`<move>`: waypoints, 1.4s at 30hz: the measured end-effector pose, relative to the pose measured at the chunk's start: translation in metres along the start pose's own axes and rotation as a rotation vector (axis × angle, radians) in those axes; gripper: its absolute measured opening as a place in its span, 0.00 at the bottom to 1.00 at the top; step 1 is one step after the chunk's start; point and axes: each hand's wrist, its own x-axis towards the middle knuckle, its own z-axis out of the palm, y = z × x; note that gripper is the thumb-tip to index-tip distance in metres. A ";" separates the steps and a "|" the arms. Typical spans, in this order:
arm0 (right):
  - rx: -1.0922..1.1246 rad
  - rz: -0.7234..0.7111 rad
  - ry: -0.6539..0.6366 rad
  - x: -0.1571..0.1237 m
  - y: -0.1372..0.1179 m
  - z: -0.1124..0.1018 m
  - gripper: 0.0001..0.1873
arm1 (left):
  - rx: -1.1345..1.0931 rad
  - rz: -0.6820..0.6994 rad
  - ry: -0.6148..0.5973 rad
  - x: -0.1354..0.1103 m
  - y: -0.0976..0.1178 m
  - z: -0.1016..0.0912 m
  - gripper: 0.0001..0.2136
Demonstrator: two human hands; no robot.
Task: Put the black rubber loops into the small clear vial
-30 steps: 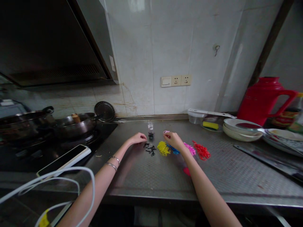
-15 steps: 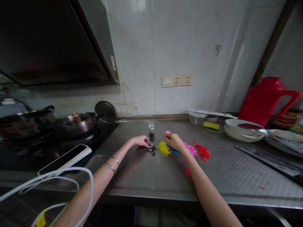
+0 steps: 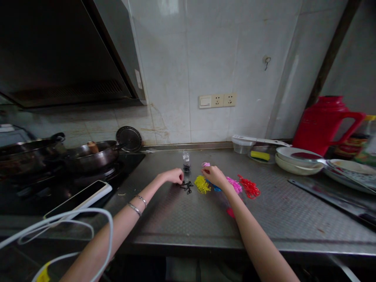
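My left hand is closed in a pinch beside a small pile of black bands; what its fingertips hold is too small to make out. Just behind stands a small clear bottle with dark pieces at its bottom. Over the blue bands is my right hand, its fingers pressed together, their contents hidden. Near it lie piles of yellow bands, pink bands and red bands. A light pink piece shows behind the right fingers, and a bright pink-red item lies by the forearm.
To the left, pans sit on a black stove, with a white power bank-like device and white cable nearer. At right are stacked bowls, a knife-like tool, a yellow sponge and a red thermos.
My left hand has lifted slightly and its fingertips have drawn back from the black bands. My right hand stays in nearly the same place. The whole view has shifted a little.
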 end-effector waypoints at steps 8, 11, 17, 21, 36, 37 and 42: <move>0.009 -0.015 -0.006 -0.001 -0.003 -0.003 0.12 | -0.090 0.139 0.126 0.009 0.006 -0.051 0.06; 0.003 -0.022 -0.003 -0.001 -0.004 -0.003 0.12 | -0.108 0.209 0.348 0.016 0.023 -0.079 0.07; -0.023 -0.009 -0.016 -0.001 -0.005 -0.001 0.13 | -0.217 0.117 0.548 0.037 0.034 -0.096 0.10; -0.035 -0.013 -0.008 0.000 -0.005 0.000 0.13 | -0.364 0.062 0.609 0.050 0.026 -0.085 0.14; -0.051 -0.017 -0.065 0.001 -0.008 0.001 0.14 | -0.553 0.021 0.615 0.056 0.004 -0.052 0.14; -0.049 -0.017 -0.069 0.001 -0.008 0.001 0.14 | -0.559 0.019 0.612 0.056 0.003 -0.052 0.14; -0.041 -0.020 -0.067 0.000 -0.008 0.001 0.14 | -0.587 0.007 0.596 0.053 0.003 -0.052 0.15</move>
